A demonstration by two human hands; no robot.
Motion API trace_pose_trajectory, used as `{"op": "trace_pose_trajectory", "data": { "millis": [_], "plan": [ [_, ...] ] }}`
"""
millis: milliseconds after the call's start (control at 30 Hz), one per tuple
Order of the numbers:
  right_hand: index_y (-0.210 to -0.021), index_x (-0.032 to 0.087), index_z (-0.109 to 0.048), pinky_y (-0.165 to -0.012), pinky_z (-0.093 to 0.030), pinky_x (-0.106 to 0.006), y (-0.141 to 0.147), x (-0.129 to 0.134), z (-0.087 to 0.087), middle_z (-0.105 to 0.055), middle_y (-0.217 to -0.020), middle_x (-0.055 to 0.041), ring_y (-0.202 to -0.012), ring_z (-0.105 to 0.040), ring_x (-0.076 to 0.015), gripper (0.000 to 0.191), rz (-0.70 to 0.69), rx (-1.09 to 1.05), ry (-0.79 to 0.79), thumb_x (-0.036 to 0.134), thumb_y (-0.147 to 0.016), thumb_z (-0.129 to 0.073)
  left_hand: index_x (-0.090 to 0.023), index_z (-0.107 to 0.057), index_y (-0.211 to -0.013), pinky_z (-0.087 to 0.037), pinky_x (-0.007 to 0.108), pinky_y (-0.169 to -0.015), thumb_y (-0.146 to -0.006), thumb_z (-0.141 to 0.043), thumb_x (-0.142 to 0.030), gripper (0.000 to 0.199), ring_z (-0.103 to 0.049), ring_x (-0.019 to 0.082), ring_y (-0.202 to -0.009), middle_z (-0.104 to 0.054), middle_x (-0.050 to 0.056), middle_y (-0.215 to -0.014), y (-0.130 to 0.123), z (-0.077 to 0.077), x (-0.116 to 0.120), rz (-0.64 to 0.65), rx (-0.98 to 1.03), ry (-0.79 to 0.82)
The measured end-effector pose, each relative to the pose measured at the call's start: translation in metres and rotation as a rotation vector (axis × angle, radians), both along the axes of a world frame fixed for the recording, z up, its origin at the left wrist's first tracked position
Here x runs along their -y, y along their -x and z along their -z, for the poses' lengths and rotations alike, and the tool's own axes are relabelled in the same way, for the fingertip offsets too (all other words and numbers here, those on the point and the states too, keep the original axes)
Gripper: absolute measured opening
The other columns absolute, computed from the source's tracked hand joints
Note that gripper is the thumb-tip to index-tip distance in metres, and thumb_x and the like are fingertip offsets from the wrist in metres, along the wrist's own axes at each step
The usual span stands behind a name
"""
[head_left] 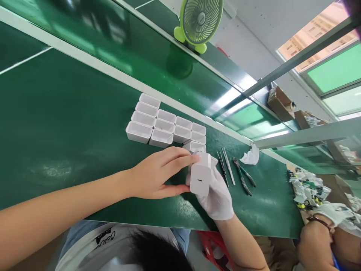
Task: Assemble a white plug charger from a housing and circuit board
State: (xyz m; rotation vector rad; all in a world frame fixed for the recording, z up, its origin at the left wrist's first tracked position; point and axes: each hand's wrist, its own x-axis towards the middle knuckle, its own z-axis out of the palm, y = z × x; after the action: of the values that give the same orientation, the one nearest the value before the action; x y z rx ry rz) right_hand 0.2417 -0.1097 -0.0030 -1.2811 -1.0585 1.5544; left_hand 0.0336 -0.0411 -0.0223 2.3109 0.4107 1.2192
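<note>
Currently, bare left hand (159, 174) has its grip pinched on the left side of the white slotted case (200, 181), gloved right hand (217, 198) cupping the opposite side. Case is held over the green surface (70, 131), just nearside of the open white boxes (138, 134); tweezers (222, 169) and pliers (241, 178) lie to its right.

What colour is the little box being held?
The box is white; the head view shows it best.
</note>
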Motion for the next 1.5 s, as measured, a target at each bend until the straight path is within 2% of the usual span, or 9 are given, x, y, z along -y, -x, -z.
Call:
{"op": "trace_pose_trajectory", "data": {
  "millis": [200, 400, 600, 667, 1033, 1167, 1267, 1367, 1500],
  "plan": [
    [-0.139, 0.027, -0.048, -0.074, -0.065, -0.042, 0.006, -0.005, 0.002, -0.066, -0.114, -0.0100, -0.086, -0.071, -0.0222, 0.050, -0.057, -0.151, 0.129, 0.053, -0.097, -0.045, -0.016, -0.040, -0.146, -0.055, 0.035, -0.090, -0.093, -0.065, -0.026, 0.059, -0.059, 0.023, -0.108, -0.058, 0.014, -0.121, 0.000, -0.001, 0.004, 0.009, 0.002, 0.119],
    [-0.131, 0.025, -0.055, -0.073, -0.066, -0.039, 0.007, -0.006, 0.000, -0.069, -0.118, -0.0098, -0.090, -0.073, -0.0225, 0.042, 0.017, -0.257, 0.169, 0.048, -0.096, -0.050, -0.019, -0.043, -0.144, -0.054, 0.029, -0.088, -0.092, -0.065, -0.020, 0.056, -0.057, 0.018, -0.101, -0.057, 0.010, -0.121, -0.002, -0.002, 0.004, 0.018, 0.034, 0.264],
    [-0.117, 0.024, -0.063, -0.083, -0.061, -0.018, 0.010, -0.009, -0.005, -0.072, -0.108, -0.0032, -0.092, -0.072, -0.0118, 0.035, 0.049, -0.537, 0.280, 0.047, -0.091, -0.069, -0.018, -0.045, -0.142, -0.052, 0.027, -0.084, -0.093, -0.065, -0.018, 0.054, -0.055, 0.015, -0.093, -0.058, 0.008, -0.115, -0.001, -0.003, 0.003, 0.036, 0.003, 0.368],
    [-0.117, 0.023, -0.064, -0.083, -0.060, -0.017, 0.010, -0.010, -0.005, -0.072, -0.105, -0.0025, -0.092, -0.072, -0.0115, 0.037, 0.055, -0.582, 0.271, 0.047, -0.089, -0.072, -0.019, -0.046, -0.142, -0.052, 0.027, -0.081, -0.092, -0.066, -0.018, 0.053, -0.055, 0.016, -0.093, -0.059, 0.008, -0.115, 0.000, -0.003, 0.003, 0.035, 0.005, 0.412],
    [-0.107, 0.025, -0.059, -0.064, -0.057, -0.009, 0.010, -0.008, 0.001, -0.063, -0.100, 0.0042, -0.081, -0.063, -0.0052, 0.043, 0.162, -0.410, 0.121, 0.055, -0.082, -0.077, -0.026, -0.044, -0.146, -0.053, 0.031, -0.078, -0.092, -0.063, -0.018, 0.058, -0.060, 0.020, -0.094, -0.062, 0.009, -0.121, 0.000, -0.006, 0.002, 0.070, -0.031, 0.447],
    [-0.102, 0.025, -0.053, -0.060, -0.057, -0.015, 0.010, -0.008, -0.005, -0.057, -0.097, 0.0037, -0.080, -0.060, -0.0091, 0.046, 0.178, -0.288, 0.096, 0.057, -0.080, -0.078, -0.026, -0.042, -0.149, -0.053, 0.032, -0.077, -0.091, -0.062, -0.016, 0.062, -0.061, 0.024, -0.100, -0.062, 0.011, -0.125, 0.000, -0.006, 0.001, 0.072, -0.047, 0.419],
    [-0.099, 0.025, -0.050, -0.057, -0.056, -0.020, 0.009, -0.006, -0.004, -0.059, -0.093, 0.0028, -0.075, -0.060, -0.0111, 0.037, 0.165, -0.120, -0.038, 0.050, -0.086, -0.074, -0.026, -0.042, -0.148, -0.053, 0.033, -0.076, -0.087, -0.062, -0.012, 0.065, -0.061, 0.024, -0.098, -0.062, 0.011, -0.122, 0.001, -0.007, 0.001, 0.078, -0.044, 0.404],
    [-0.107, 0.027, -0.053, -0.067, -0.057, -0.025, 0.008, -0.003, 0.004, -0.063, -0.099, 0.0005, -0.082, -0.063, -0.0131, 0.025, 0.161, 0.171, -0.387, 0.030, -0.090, -0.070, -0.024, -0.045, -0.143, -0.052, 0.034, -0.076, -0.080, -0.064, -0.011, 0.067, -0.059, 0.022, -0.093, -0.061, 0.010, -0.116, 0.002, -0.010, 0.002, 0.094, -0.043, 0.395],
    [-0.126, 0.029, -0.049, -0.077, -0.057, -0.033, 0.007, -0.001, 0.017, -0.065, -0.115, -0.0061, -0.095, -0.065, -0.0178, 0.048, 0.123, 0.475, -0.807, 0.009, -0.086, -0.067, -0.028, -0.043, -0.142, -0.051, 0.029, -0.059, -0.075, -0.077, -0.024, 0.075, -0.055, 0.014, -0.069, -0.062, 0.006, -0.109, 0.004, -0.008, 0.005, 0.009, -0.066, 0.425]
  ]
}}
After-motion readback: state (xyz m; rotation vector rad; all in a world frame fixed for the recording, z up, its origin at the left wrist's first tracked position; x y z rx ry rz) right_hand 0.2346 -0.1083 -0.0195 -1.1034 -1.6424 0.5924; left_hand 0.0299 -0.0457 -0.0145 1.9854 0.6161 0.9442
